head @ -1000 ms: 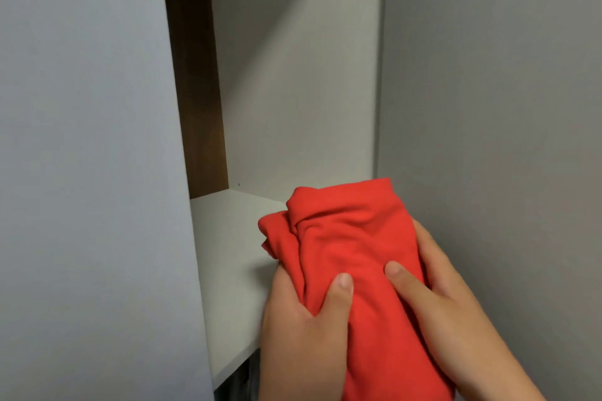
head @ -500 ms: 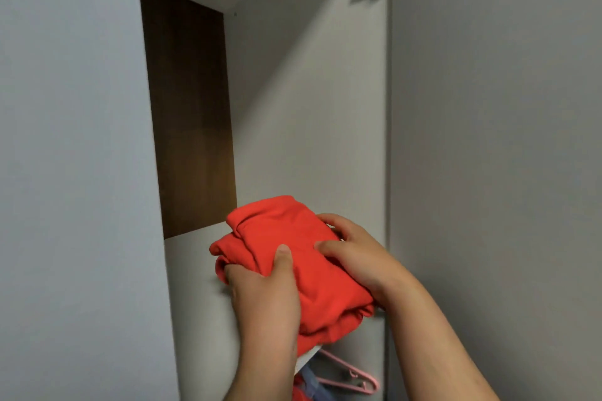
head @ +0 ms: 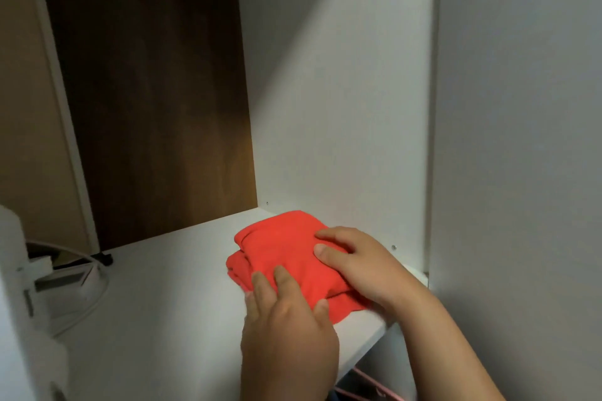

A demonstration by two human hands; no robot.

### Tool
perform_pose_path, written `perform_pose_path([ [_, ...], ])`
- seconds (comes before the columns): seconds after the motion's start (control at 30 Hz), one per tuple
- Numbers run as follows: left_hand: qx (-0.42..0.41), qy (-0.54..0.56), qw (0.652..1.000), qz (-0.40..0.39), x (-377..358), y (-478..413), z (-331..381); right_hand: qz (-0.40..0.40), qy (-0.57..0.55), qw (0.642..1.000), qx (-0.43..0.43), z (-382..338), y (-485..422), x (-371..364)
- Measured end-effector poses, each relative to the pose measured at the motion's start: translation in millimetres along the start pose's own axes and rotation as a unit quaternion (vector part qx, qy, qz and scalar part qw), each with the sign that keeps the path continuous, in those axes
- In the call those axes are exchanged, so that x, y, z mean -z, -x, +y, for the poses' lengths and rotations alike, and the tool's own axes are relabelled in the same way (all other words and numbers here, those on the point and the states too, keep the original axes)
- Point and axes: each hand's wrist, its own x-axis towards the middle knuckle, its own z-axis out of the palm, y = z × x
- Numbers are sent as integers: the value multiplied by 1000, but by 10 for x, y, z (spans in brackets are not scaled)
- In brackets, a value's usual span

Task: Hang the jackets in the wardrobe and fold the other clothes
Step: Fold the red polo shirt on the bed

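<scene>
A folded red garment (head: 280, 251) lies on the white wardrobe shelf (head: 169, 309), close to the shelf's right front corner. My left hand (head: 286, 322) rests on its near edge with the fingers straight and flat on the cloth. Palm down, my right hand (head: 361, 264) lies over the garment's right side, its fingers spread across the top. The part of the cloth under both hands is hidden.
The wardrobe's white side wall (head: 342, 107) stands right behind the garment, and a brown back panel (head: 156, 91) closes the rear. A white device with a cable (head: 75, 277) sits at the shelf's left. Pink hangers (head: 368, 384) show below the shelf edge.
The red garment went from being carried in both hands up onto the shelf, where it now lies. Both hands have flattened on top of it.
</scene>
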Motion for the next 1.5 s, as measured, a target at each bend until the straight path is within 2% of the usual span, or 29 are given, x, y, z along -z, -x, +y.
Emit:
perform_pose_path([
  [0.13, 23, -88, 995, -31, 3, -83, 10, -75, 24, 997, 7, 108, 32, 82],
  [0.27, 65, -118, 989, -67, -51, -290, 86, -143, 113, 983, 3, 67, -334, 106],
  [0.37, 73, -107, 991, -37, -139, -473, 69, -162, 141, 977, 13, 90, -593, 24],
  [0.57, 10, 19, 999, 23, -171, -817, -136, -153, 159, 975, 25, 194, -901, -47],
  [0.73, 91, 55, 992, 63, -61, -1179, -378, -146, 143, 979, 24, 225, -1052, -165],
  [0.9, 114, 105, 985, 79, -133, -1505, -343, -116, 111, 987, 28, 328, -1250, -381],
  [1.07, 121, 48, 986, 103, -283, -1758, -375, -60, 81, 994, 32, 403, -1528, -541],
  [1.27, 151, 11, 984, 98, -353, -2262, -572, -61, 80, 994, 50, 519, -1927, -756],
  [1.4, 159, 0, 983, 94, -405, -2515, -603, -43, 111, 990, 74, 538, -2141, -845],
  [1.5, 174, 0, 981, 85, -434, -2649, -592, -9, 185, 978, 99, 542, -2219, -921],
])
